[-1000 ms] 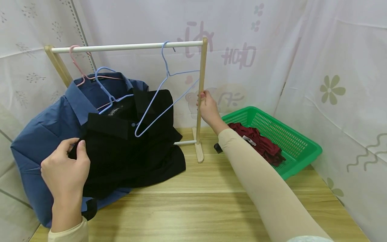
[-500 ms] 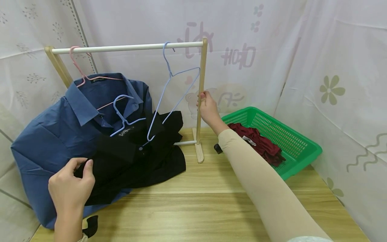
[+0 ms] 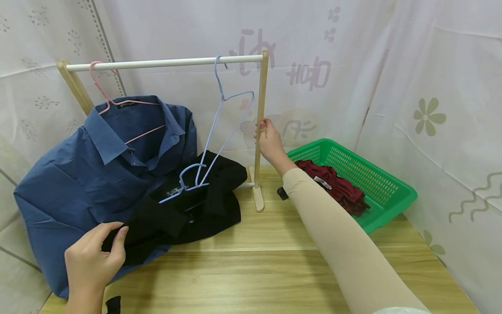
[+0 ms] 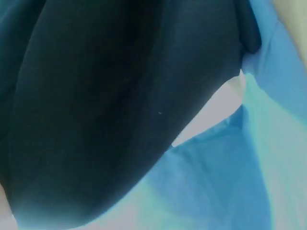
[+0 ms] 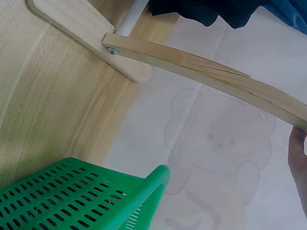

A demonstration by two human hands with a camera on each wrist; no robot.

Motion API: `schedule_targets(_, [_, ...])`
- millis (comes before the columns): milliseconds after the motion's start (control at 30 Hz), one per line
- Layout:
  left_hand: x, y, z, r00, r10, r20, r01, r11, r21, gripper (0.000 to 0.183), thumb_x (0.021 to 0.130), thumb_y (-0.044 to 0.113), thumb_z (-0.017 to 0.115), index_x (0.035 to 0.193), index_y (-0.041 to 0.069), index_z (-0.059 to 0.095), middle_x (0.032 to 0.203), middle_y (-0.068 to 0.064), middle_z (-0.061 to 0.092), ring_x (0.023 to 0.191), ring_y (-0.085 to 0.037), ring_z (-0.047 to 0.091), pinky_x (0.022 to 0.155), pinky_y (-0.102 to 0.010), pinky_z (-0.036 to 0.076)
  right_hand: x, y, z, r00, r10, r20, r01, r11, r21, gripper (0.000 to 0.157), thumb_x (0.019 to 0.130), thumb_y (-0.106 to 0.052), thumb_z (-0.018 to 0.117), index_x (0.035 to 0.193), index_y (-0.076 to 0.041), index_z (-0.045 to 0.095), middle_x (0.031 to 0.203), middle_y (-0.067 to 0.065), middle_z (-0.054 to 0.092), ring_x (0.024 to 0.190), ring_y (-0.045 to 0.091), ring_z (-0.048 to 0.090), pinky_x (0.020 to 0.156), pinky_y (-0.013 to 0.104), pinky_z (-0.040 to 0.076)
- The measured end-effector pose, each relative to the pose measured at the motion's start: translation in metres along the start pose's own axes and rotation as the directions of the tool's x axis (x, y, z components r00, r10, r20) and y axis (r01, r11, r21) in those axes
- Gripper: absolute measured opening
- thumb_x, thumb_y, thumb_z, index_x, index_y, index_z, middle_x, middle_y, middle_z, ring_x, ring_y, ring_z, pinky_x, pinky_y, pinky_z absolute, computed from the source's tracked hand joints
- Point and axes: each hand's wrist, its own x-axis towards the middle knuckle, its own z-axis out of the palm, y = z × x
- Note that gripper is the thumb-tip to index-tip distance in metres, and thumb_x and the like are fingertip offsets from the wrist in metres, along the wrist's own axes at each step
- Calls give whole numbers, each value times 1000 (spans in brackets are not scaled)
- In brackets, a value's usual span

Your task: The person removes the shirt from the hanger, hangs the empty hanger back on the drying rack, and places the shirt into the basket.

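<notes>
My left hand [image 3: 94,257] pinches the edge of a black shirt [image 3: 157,226] between thumb and fingers, low at the left. In the shirt's neck sits a blue hanger [image 3: 182,183], its hook off the rod. A second blue hanger [image 3: 222,99] hangs from the rod, its lower end dipping into the black shirt's collar area. My right hand [image 3: 272,141] grips the wooden post [image 3: 261,96] at the rack's right side. In the left wrist view the black cloth [image 4: 110,105] fills most of the picture. The fingertips are partly hidden by cloth.
A blue shirt [image 3: 59,187] hangs on a pink hanger [image 3: 103,90] at the left of the white rod [image 3: 157,63]. At the right, a green basket [image 3: 408,194] holds a dark red garment [image 3: 341,185]. Patterned curtains [image 3: 443,144] stand around the wooden table [image 3: 251,279].
My left hand has moved down and slightly right with the black shirt. Its hanger sank to the right, away from the blue shirt's collar. The right hand stays on the post.
</notes>
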Motion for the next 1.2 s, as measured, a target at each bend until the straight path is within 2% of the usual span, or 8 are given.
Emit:
schedule_targets(133, [-1,3,0,997,65,-37,-67,996,-52,30,91,26,63,81,-1,73,69,-16,68,64,-33,59,95,2,29,0,1,0,1000,13,8,-14,1000,6,66,96,-58,20,126,-6,47,109,17,59,104,31,65,88,44,54])
schedule_targets(300, [8,15,-2,984,120,-131,-136,983,-121,34,91,27,63,75,-1,73,63,-15,64,57,-25,54,88,-1,34,1,2,0,1000,7,17,-7,1000,12,69,96,-59,19,128,-5,46,112,17,58,107,32,65,90,44,54])
schedule_targets(533, [30,44,-9,970,90,-225,-138,969,-207,34,90,24,67,72,-5,72,59,-17,60,59,-13,53,81,-2,36,2,-6,-14,992,41,116,-38,999,-31,62,100,-54,21,132,-5,44,119,19,58,113,34,63,93,46,53])
schedule_targets(633, [40,54,-10,971,84,-225,-136,964,-230,35,90,25,69,73,-6,72,60,-18,61,61,-11,55,81,-2,37,-2,-19,-29,966,133,220,-112,988,-105,59,104,-49,25,143,-7,38,136,18,52,124,33,56,100,46,50])
schedule_targets(767, [56,64,-9,975,101,-197,-142,968,-209,31,89,24,68,76,-3,74,63,-15,64,59,-19,56,78,-3,37,-26,-54,-55,901,253,353,-181,958,-224,63,103,-52,31,152,-13,30,153,11,39,139,31,42,111,51,39])
schedule_targets(933, [74,74,-4,972,105,-211,-148,969,-200,23,87,19,69,78,-2,75,64,-14,66,57,-24,56,76,-5,38,-77,-96,-89,868,167,467,-31,958,-286,56,101,-55,37,141,-18,49,143,3,50,131,26,48,108,50,41])
schedule_targets(1033, [85,80,-3,969,94,-227,-144,966,-216,21,86,17,70,78,-2,76,64,-15,66,57,-24,55,76,-4,37,-101,-109,-108,880,103,464,50,951,-306,50,101,-55,40,132,-22,58,135,-2,58,126,20,53,105,48,43])
schedule_targets(1200, [105,94,-3,980,66,-189,-115,958,-262,12,83,10,72,81,-1,76,69,-15,69,59,-20,57,73,-6,38,-120,-118,-133,944,-5,331,115,942,-315,37,99,-53,48,118,-27,66,117,-7,66,108,12,57,95,40,46])
